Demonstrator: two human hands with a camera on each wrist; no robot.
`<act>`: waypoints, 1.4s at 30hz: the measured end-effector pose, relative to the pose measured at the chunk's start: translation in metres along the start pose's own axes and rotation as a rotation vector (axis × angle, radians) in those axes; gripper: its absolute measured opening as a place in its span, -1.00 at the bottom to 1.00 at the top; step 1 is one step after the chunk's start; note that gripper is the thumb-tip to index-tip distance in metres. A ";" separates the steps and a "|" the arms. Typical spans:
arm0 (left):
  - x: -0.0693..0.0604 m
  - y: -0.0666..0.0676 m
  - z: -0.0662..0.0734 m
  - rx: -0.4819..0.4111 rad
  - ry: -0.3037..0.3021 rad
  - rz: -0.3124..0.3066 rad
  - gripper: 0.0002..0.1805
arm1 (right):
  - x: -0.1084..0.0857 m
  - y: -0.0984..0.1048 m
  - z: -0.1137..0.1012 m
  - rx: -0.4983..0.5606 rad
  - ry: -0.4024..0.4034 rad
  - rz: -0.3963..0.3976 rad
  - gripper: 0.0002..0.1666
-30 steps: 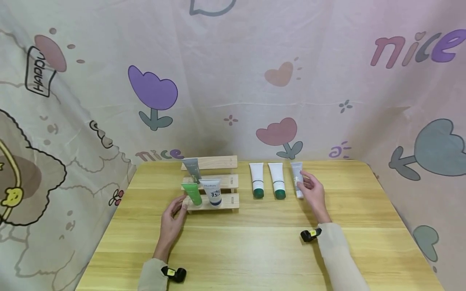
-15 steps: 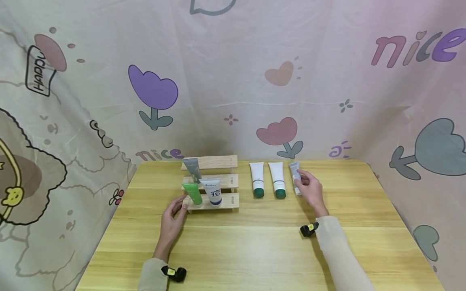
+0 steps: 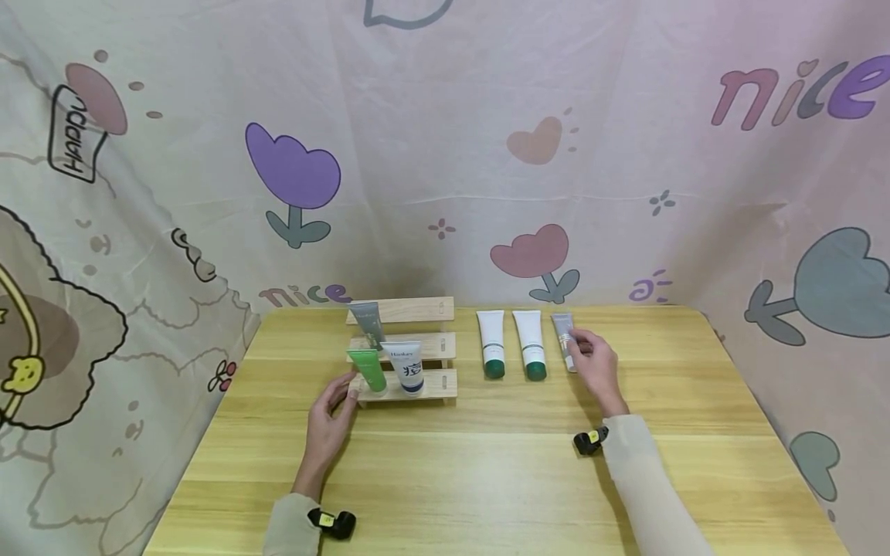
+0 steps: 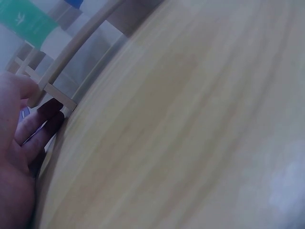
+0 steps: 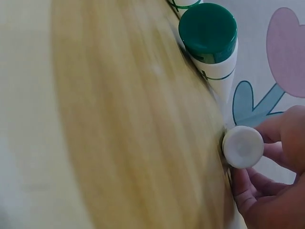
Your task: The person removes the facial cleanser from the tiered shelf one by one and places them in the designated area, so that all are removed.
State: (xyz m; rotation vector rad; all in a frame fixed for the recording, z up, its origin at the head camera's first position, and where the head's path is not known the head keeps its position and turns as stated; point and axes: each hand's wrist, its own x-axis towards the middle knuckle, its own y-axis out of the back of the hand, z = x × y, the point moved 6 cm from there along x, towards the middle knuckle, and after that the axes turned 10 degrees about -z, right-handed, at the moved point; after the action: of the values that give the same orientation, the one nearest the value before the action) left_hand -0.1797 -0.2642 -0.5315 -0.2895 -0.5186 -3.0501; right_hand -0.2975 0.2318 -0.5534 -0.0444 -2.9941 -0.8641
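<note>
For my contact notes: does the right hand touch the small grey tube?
Touching. In the right wrist view, the right hand grips the tube from both sides, behind its cap.

You are working in a cloth-walled booth: printed curtains (image 3: 431, 100) are hanging behind and beside the lower-centre wooden table (image 3: 487, 486).

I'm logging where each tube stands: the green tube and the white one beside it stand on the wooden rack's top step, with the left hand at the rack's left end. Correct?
Wrong step: the head view shows the green tube and the white tube beside it standing on the lowest step of the wooden rack, not the top. The left hand is at its left end.
</note>
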 end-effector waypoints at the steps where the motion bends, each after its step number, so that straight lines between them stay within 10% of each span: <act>1: 0.000 0.000 0.000 0.001 0.003 -0.002 -0.62 | -0.001 0.001 0.000 -0.001 -0.001 0.006 -0.61; 19: -0.002 -0.002 -0.006 -0.008 -0.006 0.029 -0.64 | -0.016 0.010 0.000 0.163 -0.040 0.092 -0.58; 42: -0.001 0.000 0.003 0.028 0.020 0.005 -0.62 | -0.049 0.009 -0.105 0.377 0.275 0.033 -0.62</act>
State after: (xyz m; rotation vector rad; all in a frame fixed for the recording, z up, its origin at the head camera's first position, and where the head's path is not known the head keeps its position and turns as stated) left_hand -0.1783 -0.2630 -0.5287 -0.2591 -0.5584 -3.0343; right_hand -0.2470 0.1820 -0.4610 0.0309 -2.8274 -0.2647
